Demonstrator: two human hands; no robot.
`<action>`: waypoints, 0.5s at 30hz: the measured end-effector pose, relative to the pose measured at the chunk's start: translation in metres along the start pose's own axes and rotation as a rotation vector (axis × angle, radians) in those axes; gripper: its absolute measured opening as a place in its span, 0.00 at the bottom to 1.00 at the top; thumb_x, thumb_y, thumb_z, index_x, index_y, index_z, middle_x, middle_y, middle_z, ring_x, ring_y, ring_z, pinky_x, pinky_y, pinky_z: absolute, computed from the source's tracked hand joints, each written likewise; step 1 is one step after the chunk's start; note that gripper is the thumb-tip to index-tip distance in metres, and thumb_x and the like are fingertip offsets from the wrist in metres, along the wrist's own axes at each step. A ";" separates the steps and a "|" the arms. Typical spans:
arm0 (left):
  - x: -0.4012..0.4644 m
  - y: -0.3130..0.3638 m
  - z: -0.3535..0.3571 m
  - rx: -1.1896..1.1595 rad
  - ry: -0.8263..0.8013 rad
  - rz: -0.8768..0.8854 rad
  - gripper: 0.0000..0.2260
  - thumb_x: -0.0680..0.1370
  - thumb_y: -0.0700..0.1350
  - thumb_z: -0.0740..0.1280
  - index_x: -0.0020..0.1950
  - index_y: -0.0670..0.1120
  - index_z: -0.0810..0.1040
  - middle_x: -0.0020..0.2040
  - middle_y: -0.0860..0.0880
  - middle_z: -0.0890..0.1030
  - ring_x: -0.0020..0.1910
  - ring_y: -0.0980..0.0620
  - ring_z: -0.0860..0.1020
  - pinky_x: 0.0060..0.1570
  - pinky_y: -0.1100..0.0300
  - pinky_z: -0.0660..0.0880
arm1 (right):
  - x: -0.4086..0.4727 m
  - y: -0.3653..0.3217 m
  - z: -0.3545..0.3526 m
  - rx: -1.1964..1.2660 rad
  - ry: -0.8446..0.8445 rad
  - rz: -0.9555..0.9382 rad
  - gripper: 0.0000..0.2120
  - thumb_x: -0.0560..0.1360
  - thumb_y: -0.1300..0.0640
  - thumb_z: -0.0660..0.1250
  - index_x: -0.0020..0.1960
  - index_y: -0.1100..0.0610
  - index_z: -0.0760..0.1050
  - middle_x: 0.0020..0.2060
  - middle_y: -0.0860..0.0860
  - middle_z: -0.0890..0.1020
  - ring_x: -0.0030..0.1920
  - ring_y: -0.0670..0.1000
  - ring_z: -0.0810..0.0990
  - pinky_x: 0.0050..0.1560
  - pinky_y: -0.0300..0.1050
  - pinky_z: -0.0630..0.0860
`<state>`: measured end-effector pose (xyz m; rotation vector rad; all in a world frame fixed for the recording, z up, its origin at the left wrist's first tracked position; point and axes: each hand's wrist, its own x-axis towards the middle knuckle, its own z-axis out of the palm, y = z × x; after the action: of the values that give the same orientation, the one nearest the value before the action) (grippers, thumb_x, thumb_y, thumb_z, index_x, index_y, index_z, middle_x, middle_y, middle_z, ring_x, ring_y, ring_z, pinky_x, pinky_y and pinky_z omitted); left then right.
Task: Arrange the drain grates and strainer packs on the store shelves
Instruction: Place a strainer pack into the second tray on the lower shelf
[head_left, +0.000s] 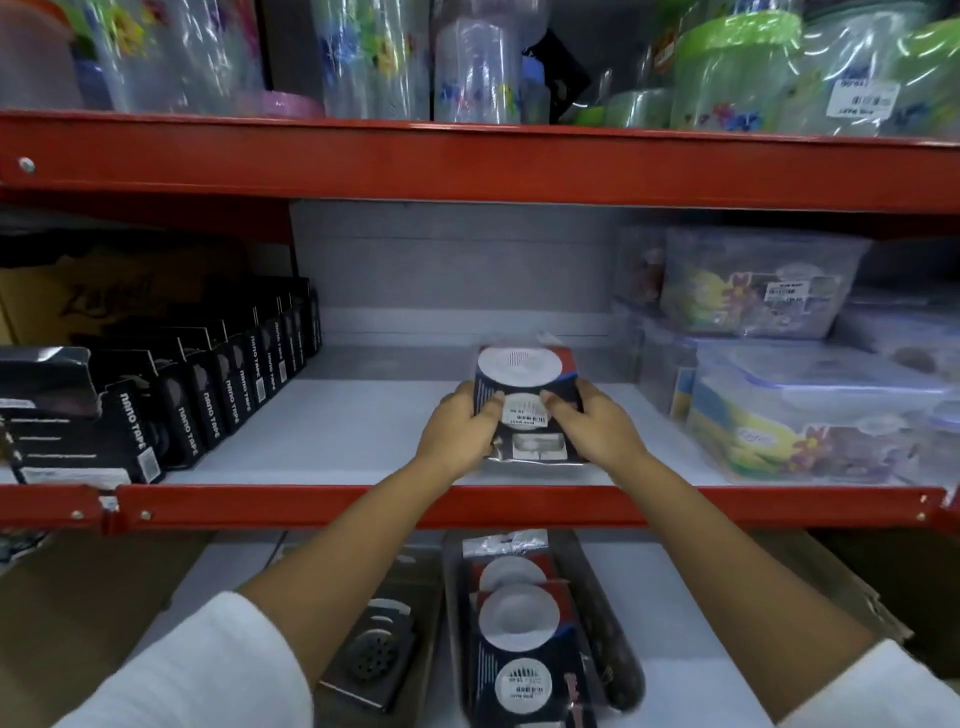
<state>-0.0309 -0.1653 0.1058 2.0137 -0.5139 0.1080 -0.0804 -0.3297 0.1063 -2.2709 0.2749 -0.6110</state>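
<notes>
both hands — left hand (457, 426), right hand (592, 428) — have fingers closed round a strainer pack (524, 384) on the middle shelf (363, 415); more packs (519, 623) and a drain grate (376, 657) wait below — early going.

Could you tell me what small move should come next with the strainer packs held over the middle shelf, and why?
Probably lower the strainer packs onto the bare middle shelf and let go. The left hand and right hand grip them from either side, over the open gap between the nano tape boxes and the plastic containers. More packs wait below.
</notes>
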 end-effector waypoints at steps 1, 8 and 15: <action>-0.007 -0.002 -0.002 0.002 0.009 0.020 0.17 0.78 0.56 0.58 0.63 0.49 0.70 0.58 0.46 0.79 0.53 0.45 0.80 0.52 0.45 0.79 | -0.006 -0.003 -0.001 -0.008 0.015 -0.035 0.20 0.77 0.44 0.62 0.65 0.53 0.71 0.60 0.53 0.80 0.59 0.56 0.78 0.54 0.47 0.72; -0.105 -0.026 0.003 0.157 0.128 0.182 0.26 0.80 0.59 0.54 0.76 0.52 0.56 0.76 0.49 0.61 0.76 0.50 0.56 0.74 0.52 0.55 | -0.092 0.010 0.017 -0.078 0.182 -0.203 0.29 0.78 0.41 0.59 0.74 0.55 0.61 0.68 0.52 0.73 0.68 0.52 0.70 0.66 0.52 0.71; -0.194 -0.085 0.028 0.227 0.143 0.354 0.29 0.80 0.59 0.52 0.77 0.53 0.46 0.77 0.58 0.47 0.77 0.57 0.46 0.74 0.65 0.45 | -0.188 0.052 0.055 -0.179 0.298 -0.254 0.32 0.80 0.44 0.55 0.77 0.59 0.53 0.77 0.51 0.57 0.78 0.51 0.52 0.77 0.48 0.51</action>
<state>-0.1759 -0.0952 -0.0339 2.0945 -0.7902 0.5438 -0.2156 -0.2613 -0.0290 -2.4024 0.1909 -1.1000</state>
